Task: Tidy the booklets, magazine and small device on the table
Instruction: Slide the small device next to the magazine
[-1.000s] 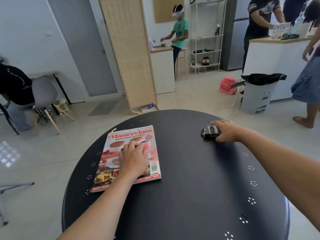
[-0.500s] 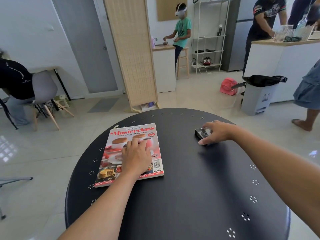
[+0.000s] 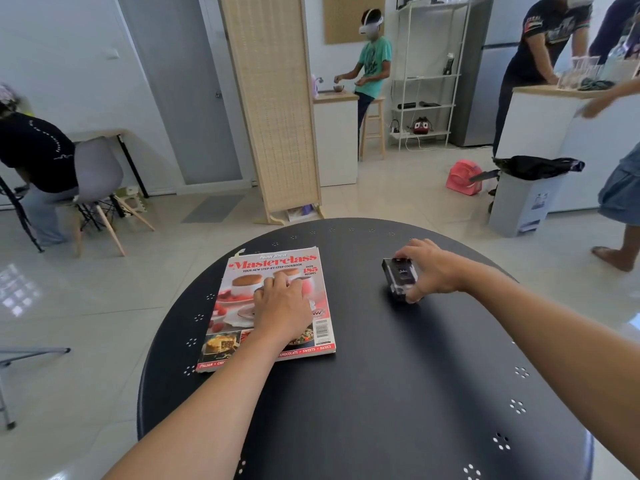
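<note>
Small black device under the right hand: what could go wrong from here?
1. The right hand pinches the small black device only at its ends; if it is lifted, it could slip onto the round black table.
2. The left hand lies flat on the Masterclass magazine, whose left corners sit near the table rim; a leftward push could tip it off.

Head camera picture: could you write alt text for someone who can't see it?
Seen from above, a person's left hand presses flat on a Masterclass cookbook magazine lying on a round black table, while the right hand grips a small black device resting on the tabletop. Behind lies a tiled room with other people.
</note>
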A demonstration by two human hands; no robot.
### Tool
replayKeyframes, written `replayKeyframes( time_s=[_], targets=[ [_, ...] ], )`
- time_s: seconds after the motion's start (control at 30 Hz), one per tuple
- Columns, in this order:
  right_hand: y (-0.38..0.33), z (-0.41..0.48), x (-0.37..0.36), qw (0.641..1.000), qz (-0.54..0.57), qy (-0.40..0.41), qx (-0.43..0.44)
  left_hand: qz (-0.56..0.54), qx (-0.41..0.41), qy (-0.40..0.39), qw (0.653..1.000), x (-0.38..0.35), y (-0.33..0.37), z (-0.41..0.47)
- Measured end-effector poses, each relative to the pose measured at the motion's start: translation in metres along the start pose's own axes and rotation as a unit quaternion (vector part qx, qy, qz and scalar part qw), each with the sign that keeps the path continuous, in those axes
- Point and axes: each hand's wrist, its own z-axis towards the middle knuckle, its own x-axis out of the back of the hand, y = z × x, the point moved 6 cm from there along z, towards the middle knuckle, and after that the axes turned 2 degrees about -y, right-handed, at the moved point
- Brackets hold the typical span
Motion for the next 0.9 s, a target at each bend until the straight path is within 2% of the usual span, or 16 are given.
replayKeyframes(
  time_s=[0.23,0.9],
  targets=[
    [-0.049,0.002,-0.021,0.997,0.019,-0.009,0.075,-0.062,-0.064,0.008,0.996,-0.003,0.013,-0.004],
    [-0.073,0.03,-0.046,0.996,0.029,-0.058,0.055,-0.053,-0.068,0.018,0.996,-0.006,0.01,-0.006]
  ],
)
